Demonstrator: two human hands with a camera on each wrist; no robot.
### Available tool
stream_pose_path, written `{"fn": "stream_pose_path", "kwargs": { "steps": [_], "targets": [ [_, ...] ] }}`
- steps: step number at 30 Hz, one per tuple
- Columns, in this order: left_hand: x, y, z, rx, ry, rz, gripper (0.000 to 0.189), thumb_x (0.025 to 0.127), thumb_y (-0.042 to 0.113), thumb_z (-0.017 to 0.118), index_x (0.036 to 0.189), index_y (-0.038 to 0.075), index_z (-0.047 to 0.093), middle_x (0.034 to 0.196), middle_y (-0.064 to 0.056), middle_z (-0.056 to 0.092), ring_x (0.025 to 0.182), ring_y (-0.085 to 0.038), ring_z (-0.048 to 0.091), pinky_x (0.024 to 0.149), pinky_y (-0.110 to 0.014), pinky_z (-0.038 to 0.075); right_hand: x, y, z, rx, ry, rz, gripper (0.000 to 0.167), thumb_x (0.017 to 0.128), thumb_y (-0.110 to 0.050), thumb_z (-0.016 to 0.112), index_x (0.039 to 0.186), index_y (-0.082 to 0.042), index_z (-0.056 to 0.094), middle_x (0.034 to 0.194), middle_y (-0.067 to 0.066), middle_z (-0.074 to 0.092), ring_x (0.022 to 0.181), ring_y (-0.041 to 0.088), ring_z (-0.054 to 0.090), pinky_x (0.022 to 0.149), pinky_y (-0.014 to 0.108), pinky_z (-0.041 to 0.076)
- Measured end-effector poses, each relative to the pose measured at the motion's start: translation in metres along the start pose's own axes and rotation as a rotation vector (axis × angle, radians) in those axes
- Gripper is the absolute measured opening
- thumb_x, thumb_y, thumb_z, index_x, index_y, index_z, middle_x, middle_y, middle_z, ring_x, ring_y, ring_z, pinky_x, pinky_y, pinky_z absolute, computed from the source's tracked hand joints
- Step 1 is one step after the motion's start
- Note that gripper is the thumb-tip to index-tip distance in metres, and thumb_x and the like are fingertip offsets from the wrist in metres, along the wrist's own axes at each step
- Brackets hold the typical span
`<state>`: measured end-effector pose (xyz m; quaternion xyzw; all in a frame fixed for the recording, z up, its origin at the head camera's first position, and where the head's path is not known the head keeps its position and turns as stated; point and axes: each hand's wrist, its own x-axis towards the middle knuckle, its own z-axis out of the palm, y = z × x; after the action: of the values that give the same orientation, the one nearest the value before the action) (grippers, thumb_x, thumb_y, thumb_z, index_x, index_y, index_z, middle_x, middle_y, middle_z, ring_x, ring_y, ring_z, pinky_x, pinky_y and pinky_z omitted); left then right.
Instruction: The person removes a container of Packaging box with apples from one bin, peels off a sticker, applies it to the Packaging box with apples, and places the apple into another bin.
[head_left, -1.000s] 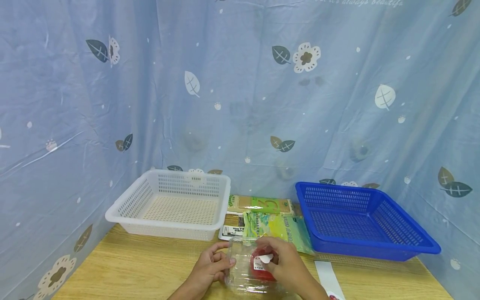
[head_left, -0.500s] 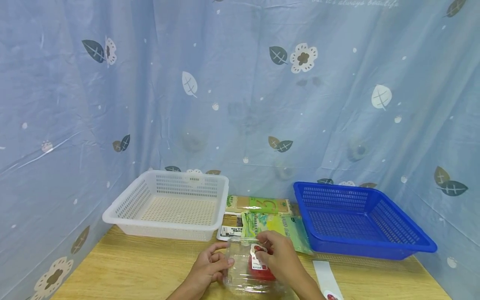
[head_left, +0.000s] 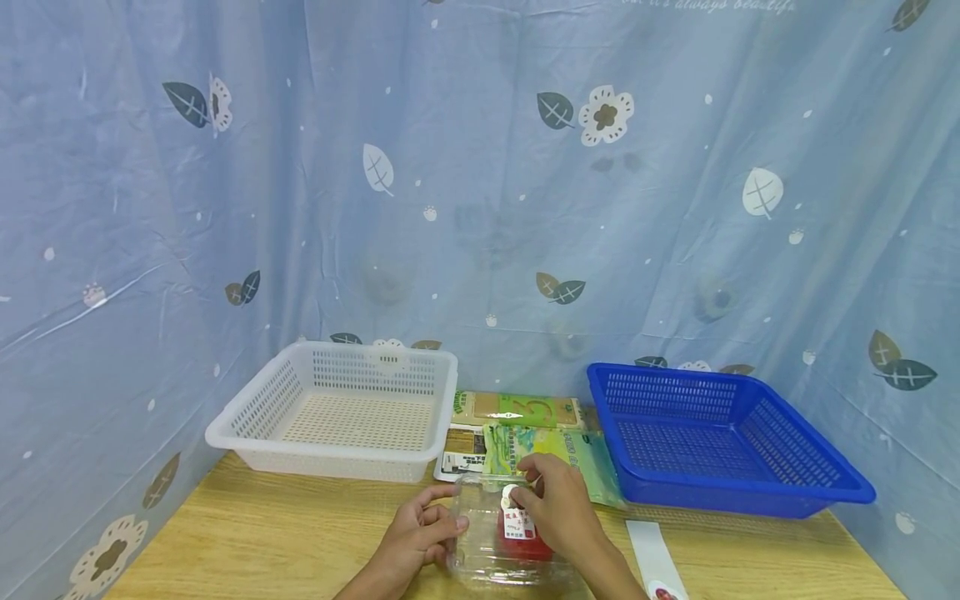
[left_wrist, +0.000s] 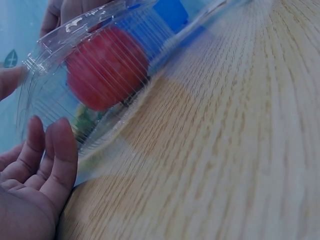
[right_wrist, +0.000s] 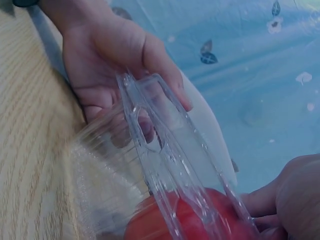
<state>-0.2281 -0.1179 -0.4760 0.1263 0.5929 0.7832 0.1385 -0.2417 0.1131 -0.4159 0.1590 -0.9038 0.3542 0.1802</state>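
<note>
Head: left grip [head_left: 416,533] on clamshell [head_left: 480,537] edge

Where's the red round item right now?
Head view, bottom centre: the red round item is inside the clear container, between the left hand and right hand, nearer the right.

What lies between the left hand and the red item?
A wall of the clear container: the left wrist view shows the red item inside, the left hand outside.
</note>
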Motion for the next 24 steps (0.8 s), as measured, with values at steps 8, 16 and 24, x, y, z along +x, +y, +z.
{"fn": "stream_pose_path", "kwargs": {
  "steps": [8,16,24],
  "targets": [
    [-0.001,0.002,-0.001,0.01,0.007,-0.002,0.065,0.095,0.013,0.069,0.145,-0.009,0.034,0.078,0.005,0.059,0.062,-0.007,0.057,0.056,-0.02,0.051,0.004,0.003,0.002,-0.003,0.026,0.037,0.02,0.081,-0.001,0.08,0.1,-0.005,0.072,0.081,-0.003,0.061,0.065,0.007,0.052,0.059,0.024,0.048],
    [-0.001,0.002,0.002,0.01,0.019,-0.022,0.067,0.094,0.014,0.071,0.145,-0.008,0.034,0.079,0.005,0.06,0.065,-0.008,0.057,0.058,-0.02,0.051,0.003,0.008,-0.002,0.007,0.021,0.064,0.018,0.083,-0.001,0.078,0.1,-0.004,0.071,0.079,-0.002,0.059,0.059,0.006,0.05,0.051,0.022,0.045],
    [-0.001,0.002,0.003,0.002,0.029,-0.038,0.069,0.094,0.016,0.071,0.146,-0.008,0.033,0.078,0.005,0.06,0.064,-0.007,0.056,0.057,-0.019,0.05,0.003,0.016,-0.013,0.047,0.072,0.051,0.021,0.082,0.008,0.075,0.099,-0.003,0.071,0.081,0.0,0.063,0.06,0.005,0.055,0.055,0.022,0.05]
  ]
}}
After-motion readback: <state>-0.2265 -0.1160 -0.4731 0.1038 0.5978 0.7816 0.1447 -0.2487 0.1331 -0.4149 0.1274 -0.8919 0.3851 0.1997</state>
